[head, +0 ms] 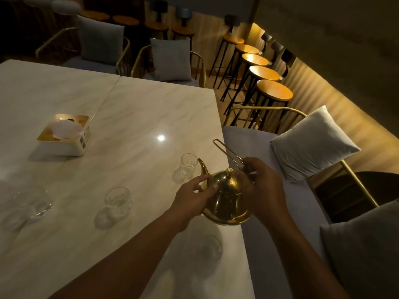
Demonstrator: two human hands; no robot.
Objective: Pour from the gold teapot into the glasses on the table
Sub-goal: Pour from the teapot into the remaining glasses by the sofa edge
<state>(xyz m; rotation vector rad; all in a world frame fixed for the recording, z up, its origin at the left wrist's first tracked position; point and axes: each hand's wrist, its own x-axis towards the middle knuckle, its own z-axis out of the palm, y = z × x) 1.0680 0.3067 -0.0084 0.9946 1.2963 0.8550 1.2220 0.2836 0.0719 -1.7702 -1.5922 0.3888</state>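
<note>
At the right edge of a dim marble desk, a gold teapot sits between two hands: the right hand grips its handle, the left hand rests open-fingered against lid and spout. Four glasses are faint; the nearest glass is barely discernible.

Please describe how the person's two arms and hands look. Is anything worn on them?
Both forearms are bare up to the frame edge: no sleeves show. The left hand and the right hand have no gloves, and no ring, watch or bracelet is visible in this dim light.
</note>
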